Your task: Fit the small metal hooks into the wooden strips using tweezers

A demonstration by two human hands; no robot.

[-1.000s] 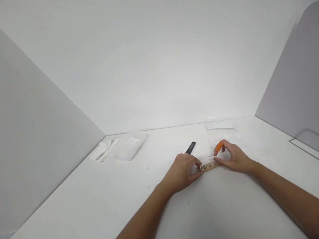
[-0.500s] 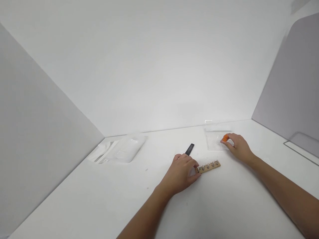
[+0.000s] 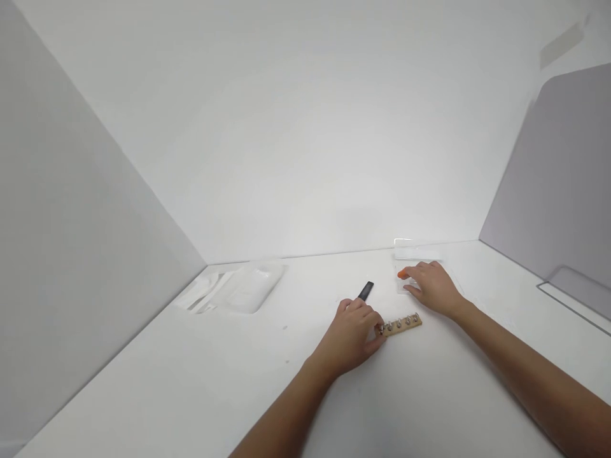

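A wooden strip with a row of several metal hooks (image 3: 405, 322) lies on the white table. My left hand (image 3: 351, 334) grips its left end between thumb and fingers. Just behind that hand a black handle-like bar (image 3: 366, 291) sticks out, its near end hidden by the fingers. My right hand (image 3: 432, 286) is over a clear plastic box (image 3: 403, 289) with a small orange piece (image 3: 402, 273) at its fingertips. The index finger partly covers the orange piece, and the thumb shows a little below it.
At the back left lies a clear plastic bag (image 3: 252, 286) with white contents. The box's clear lid (image 3: 417, 257) stands up near the back wall. On the right, a grey panel with a wire-like frame (image 3: 573, 308) borders the table.
My right hand has moved left with the orange piece, toward the box's left side. My left hand stays on the hook strip. The camera view has shifted slightly.
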